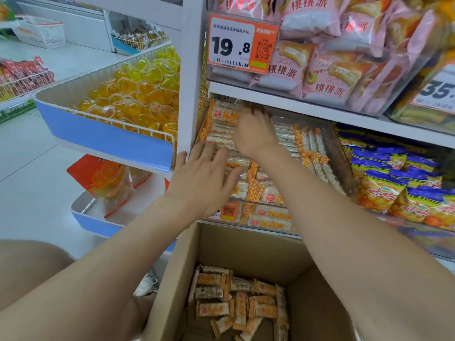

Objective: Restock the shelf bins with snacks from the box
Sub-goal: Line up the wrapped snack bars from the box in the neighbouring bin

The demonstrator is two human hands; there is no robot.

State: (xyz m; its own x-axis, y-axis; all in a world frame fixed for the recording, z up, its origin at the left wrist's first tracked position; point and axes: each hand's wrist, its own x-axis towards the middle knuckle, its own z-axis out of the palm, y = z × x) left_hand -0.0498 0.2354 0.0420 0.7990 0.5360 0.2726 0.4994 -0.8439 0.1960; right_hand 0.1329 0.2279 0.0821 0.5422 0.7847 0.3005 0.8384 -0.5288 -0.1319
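The orange-and-white snack bars (pixel 307 153) lie heaped in a clear bin (pixel 342 168) on the middle shelf, with more of them (pixel 241 303) loose in the bottom of the cardboard box (pixel 246 247) standing open just below. Both hands are in the bin. The left hand (pixel 204 183) lies flat on the pile near the front, fingers spread and straight, gripping nothing. The right hand (pixel 256 134) reaches further back, fingers stretched over the packs; their tips are blurred, but nothing looks pinched. Above, a white shelf board (pixel 295 104) carries pink pastry packs (pixel 320 70) behind an orange price tag (pixel 242 44). Blue-and-yellow bags (pixel 398 183) fill the neighbouring bin to the right. To the left, a wire basket (pixel 105 141) holds yellow jelly cups (pixel 138 94) over a pale tiled floor (pixel 32 168).
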